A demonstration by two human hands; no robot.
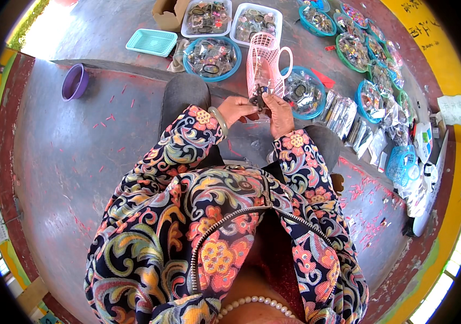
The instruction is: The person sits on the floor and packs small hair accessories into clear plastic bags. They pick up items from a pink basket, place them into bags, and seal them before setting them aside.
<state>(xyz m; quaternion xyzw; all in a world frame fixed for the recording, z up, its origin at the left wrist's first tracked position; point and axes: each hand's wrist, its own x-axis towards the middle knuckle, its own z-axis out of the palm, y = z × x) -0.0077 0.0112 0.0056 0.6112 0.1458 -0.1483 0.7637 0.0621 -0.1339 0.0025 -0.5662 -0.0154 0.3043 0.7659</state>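
Both my hands meet in front of my knees at a small dark item (259, 96), too small to name. My right hand (280, 114) pinches it between thumb and fingers. My left hand (234, 111), with a pale bangle at the wrist, has its fingers bent against the item's lower left side; whether they grip it is hard to see. Just beyond stands a pink mesh plastic basket (265, 51) with a handle, partly hidden by the item. Something transparent shows in it. Blue round baskets of small bagged goods flank it, one on the left (212, 58) and one on the right (303, 92).
Two white trays (206, 19) of small goods, a turquoise tray (151, 42) and a cardboard box (170, 13) are at the back. A purple basin (74, 82) sits far left. Several filled baskets (352, 52) and packets (339, 112) lie right. Red scraps litter the floor.
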